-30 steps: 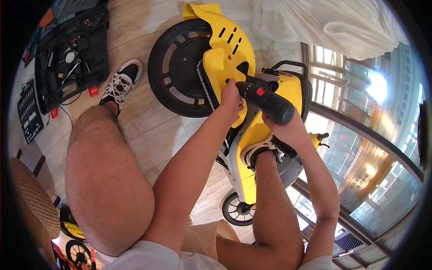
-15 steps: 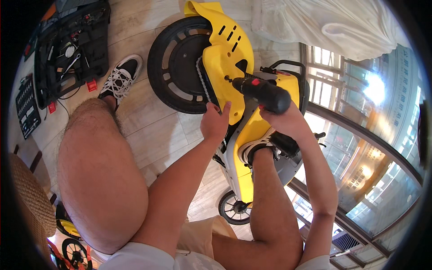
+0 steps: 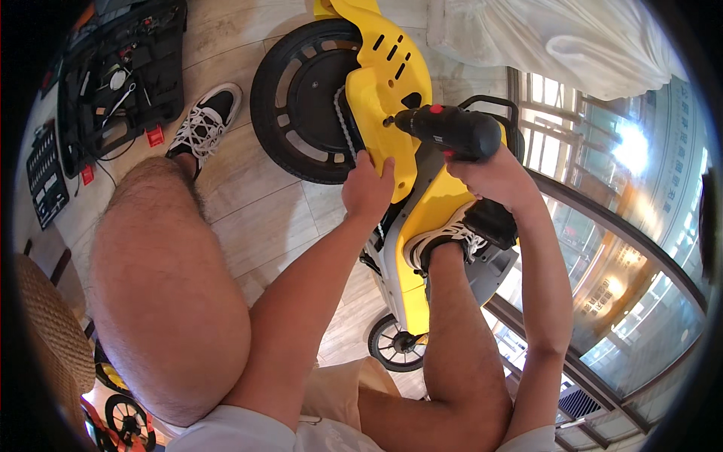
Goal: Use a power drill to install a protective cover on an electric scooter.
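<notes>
My right hand [image 3: 493,175] is wrapped round the grip of a black cordless drill [image 3: 456,132] with a red button. Its tip meets a hole in the yellow plastic cover [image 3: 376,113]; the exact contact is too small to make out. That cover lies over part of a black wheel [image 3: 309,105] on a yellow and grey vehicle resting on its side. My left hand [image 3: 367,187] pinches the cover's lower edge, thumb on top, beside the chain [image 3: 345,124]. The drill's battery end [image 3: 489,224] sits close above my shoe.
An open black tool case [image 3: 128,83] and a smaller socket set [image 3: 47,177] lie on the floor at left. My shoe [image 3: 448,241] rests on the vehicle's body. White cloth [image 3: 550,45] hangs at the far right, near glass doors [image 3: 625,248]. A woven seat [image 3: 53,331] stands at lower left.
The drill's rear end has swung away from me, so more of its side shows. Its tip stays at the same hole. My left hand keeps its hold on the cover; the whole view has shifted slightly.
</notes>
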The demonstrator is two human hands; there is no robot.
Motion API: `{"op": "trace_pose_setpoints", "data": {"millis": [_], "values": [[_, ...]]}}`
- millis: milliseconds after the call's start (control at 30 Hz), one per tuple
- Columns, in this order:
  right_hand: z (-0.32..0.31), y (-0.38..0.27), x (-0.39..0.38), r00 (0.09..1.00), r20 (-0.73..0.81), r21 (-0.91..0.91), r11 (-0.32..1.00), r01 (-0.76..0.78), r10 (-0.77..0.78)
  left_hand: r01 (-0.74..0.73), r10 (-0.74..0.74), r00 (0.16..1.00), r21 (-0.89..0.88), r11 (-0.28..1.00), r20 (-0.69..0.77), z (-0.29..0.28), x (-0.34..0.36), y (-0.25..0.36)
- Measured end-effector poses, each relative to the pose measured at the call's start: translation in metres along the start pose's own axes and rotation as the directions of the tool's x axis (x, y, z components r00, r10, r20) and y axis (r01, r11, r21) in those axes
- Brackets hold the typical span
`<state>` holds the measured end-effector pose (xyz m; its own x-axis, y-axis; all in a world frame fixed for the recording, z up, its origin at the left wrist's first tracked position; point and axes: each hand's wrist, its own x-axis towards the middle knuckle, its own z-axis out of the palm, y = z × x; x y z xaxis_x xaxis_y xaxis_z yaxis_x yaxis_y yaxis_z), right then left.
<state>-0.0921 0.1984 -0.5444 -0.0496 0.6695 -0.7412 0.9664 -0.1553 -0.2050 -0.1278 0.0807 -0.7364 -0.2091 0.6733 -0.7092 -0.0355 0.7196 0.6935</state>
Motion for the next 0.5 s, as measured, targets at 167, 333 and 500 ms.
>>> {"op": "trace_pose_setpoints", "data": {"millis": [167,333,500], "values": [[-0.003,-0.010,0.002,1.000,0.020,-0.061,0.998,-0.022,0.023,0.009,-0.010,0.999,0.046,0.999,0.030,-0.001,0.003,0.001],[0.001,-0.009,0.001,0.946,0.112,-0.034,0.953,-0.301,0.303,0.060,-0.066,0.996,0.094,0.994,0.063,0.000,0.003,0.007],[0.011,-0.003,-0.002,0.999,-0.020,-0.105,0.994,-0.040,0.038,0.084,-0.092,0.992,0.097,0.992,0.084,-0.004,0.002,0.009]]}}
